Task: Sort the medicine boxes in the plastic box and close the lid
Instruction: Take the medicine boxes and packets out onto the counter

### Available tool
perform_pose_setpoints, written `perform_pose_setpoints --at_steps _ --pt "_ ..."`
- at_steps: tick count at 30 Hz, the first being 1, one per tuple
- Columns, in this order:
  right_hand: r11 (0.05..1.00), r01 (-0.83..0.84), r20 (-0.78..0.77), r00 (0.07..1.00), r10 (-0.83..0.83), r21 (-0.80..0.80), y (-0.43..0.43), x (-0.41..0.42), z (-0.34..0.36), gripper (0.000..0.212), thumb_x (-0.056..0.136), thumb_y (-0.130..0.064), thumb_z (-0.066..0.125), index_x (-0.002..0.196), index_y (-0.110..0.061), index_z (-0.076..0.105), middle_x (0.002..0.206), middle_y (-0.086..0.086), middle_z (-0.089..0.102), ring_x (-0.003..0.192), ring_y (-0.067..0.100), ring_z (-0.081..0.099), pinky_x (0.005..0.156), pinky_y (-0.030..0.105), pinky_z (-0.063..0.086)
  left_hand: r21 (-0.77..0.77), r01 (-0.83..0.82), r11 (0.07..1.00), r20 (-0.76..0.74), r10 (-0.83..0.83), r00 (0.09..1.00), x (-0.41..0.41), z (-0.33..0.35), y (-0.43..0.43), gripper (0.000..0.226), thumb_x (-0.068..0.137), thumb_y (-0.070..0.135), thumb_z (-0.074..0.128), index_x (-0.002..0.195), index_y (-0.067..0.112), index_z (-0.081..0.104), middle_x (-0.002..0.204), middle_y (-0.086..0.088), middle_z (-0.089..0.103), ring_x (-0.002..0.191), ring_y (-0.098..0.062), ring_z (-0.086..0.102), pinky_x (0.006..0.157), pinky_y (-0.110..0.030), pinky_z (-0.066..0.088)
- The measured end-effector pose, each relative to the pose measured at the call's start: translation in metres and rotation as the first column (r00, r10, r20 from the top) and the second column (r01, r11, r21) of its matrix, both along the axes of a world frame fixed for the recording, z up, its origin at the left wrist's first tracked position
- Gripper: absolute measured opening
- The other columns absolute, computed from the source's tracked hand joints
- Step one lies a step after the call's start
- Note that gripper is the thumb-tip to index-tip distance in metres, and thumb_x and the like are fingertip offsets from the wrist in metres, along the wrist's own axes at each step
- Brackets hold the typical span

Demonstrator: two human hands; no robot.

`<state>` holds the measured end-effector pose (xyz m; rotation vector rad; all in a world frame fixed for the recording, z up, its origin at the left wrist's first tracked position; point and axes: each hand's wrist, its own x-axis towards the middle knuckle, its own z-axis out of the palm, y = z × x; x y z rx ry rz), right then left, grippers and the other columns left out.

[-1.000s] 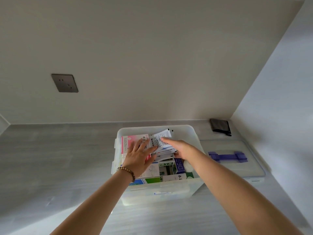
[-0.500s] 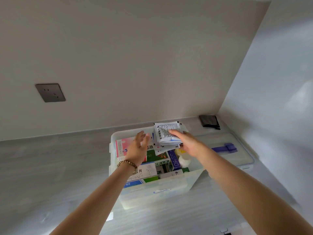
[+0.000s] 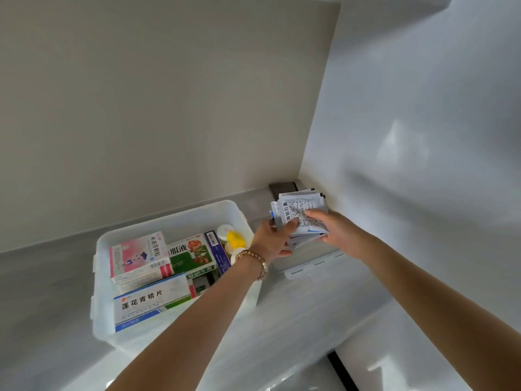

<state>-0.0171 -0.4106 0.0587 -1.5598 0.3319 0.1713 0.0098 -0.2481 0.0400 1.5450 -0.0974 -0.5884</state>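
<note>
Both arms reach forward, right of the plastic box (image 3: pixel 98 277). The left hand (image 3: pixel 275 239) and right hand (image 3: pixel 337 234) each grip a stack of sachets (image 3: pixel 303 218) above the lid (image 3: pixel 307 263).

1. A pale grey countertop (image 3: pixel 50 280) runs from the left edge to the corner at centre right.
2. A translucent plastic box (image 3: pixel 97 306) stands on it at lower centre.
3. Just right of the box lies its clear lid (image 3: pixel 304 263).
4. A dark flat object (image 3: pixel 282 187) sits in the far corner.
</note>
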Motion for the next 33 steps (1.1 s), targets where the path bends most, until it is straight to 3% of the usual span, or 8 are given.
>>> perform_pose_setpoints --at_steps 5,11,15,18,21,24,28,33 --pt "0.997 -0.068 -0.058 0.996 0.067 -0.03 -0.076 -0.022 -0.034 0.045 0.081 -0.032 0.064 0.123 -0.017 0.057 0.112 0.007 0.07 0.107 0.026 0.064 0.099 0.041 0.046 0.04 0.038 0.998 -0.088 -0.034 0.996 -0.013 -0.038 -0.069 0.045 0.079 0.041 0.065 0.11 0.013 0.048 0.099 0.0 0.061 0.075 -0.011 0.062 0.06 -0.024 0.055" --pt "0.973 -0.187 -0.27 0.952 0.145 -0.139 -0.109 -0.039 -0.112 0.029 0.088 -0.035 0.058 0.106 -0.013 0.064 0.107 0.01 0.07 0.104 0.029 0.064 0.105 0.049 0.039 0.135 0.109 0.985 -0.317 -0.062 0.946 -0.033 -0.11 -0.095 0.053 0.082 0.038 0.062 0.121 0.007 0.044 0.111 -0.008 0.062 0.075 -0.014 0.063 0.06 -0.021 0.056" --pt "0.941 -0.27 -0.408 0.897 0.169 -0.202 -0.102 -0.043 -0.16 0.064 0.083 -0.051 0.058 0.128 -0.007 0.048 0.13 0.012 0.055 0.122 0.032 0.049 0.11 0.046 0.033 0.242 0.1 0.965 -0.352 -0.009 0.936 -0.044 -0.153 -0.092 0.049 0.084 0.039 0.059 0.118 0.004 0.049 0.107 -0.008 0.061 0.073 -0.012 0.062 0.059 -0.019 0.056" --pt "0.933 -0.302 -0.445 0.875 0.19 -0.195 -0.093 -0.039 -0.184 0.063 0.083 -0.054 0.057 0.128 -0.01 0.048 0.125 0.001 0.054 0.122 0.026 0.048 0.102 0.035 0.035 0.311 0.067 0.948 -0.38 0.059 0.923 -0.048 -0.174 -0.086 0.052 0.084 0.04 0.058 0.117 0.0 0.052 0.09 -0.003 0.061 0.069 -0.011 0.061 0.058 -0.018 0.055" --pt "0.925 -0.324 -0.401 0.888 0.226 -0.197 -0.082 -0.031 -0.195 0.037 0.086 -0.047 0.058 0.11 -0.019 0.058 0.109 -0.002 0.063 0.109 0.021 0.057 0.092 0.032 0.043 0.404 -0.043 0.914 -0.328 0.188 0.926 -0.045 -0.19 -0.076 0.06 0.08 0.044 0.061 0.116 -0.001 0.045 0.092 -0.003 0.059 0.076 -0.015 0.061 0.064 -0.021 0.055" --pt "0.915 -0.341 -0.335 0.906 0.259 -0.215 -0.067 -0.021 -0.199 0.016 0.089 -0.039 0.056 0.095 -0.025 0.06 0.092 -0.008 0.065 0.088 0.011 0.061 0.073 0.024 0.047 0.466 -0.113 0.878 -0.26 0.258 0.931 -0.039 -0.199 -0.064 0.053 0.079 0.048 0.061 0.106 0.003 0.055 0.096 -0.005 0.061 0.082 -0.018 0.059 0.067 -0.025 0.055" --pt "0.924 -0.31 -0.31 0.921 0.235 -0.223 -0.043 -0.007 -0.203 0.02 0.09 -0.029 0.059 0.099 -0.012 0.061 0.085 0.001 0.066 0.071 0.011 0.06 0.054 0.017 0.048 0.504 -0.181 0.844 -0.253 0.345 0.904 -0.035 -0.207 -0.049 0.035 0.082 0.047 0.057 0.083 0.012 0.058 0.08 -0.002 0.06 0.075 -0.018 0.056 0.075 -0.034 0.055" --pt "0.912 -0.319 -0.33 0.916 0.227 -0.26 -0.035 -0.002 -0.207 0.029 0.086 -0.041 0.06 0.099 -0.015 0.058 0.085 -0.002 0.064 0.07 0.007 0.06 0.048 0.013 0.045 0.479 -0.221 0.85 -0.262 0.379 0.888 -0.038 -0.206 -0.043 0.036 0.083 0.047 0.056 0.093 0.013 0.059 0.086 -0.001 0.061 0.081 -0.017 0.057 0.066 -0.025 0.052"
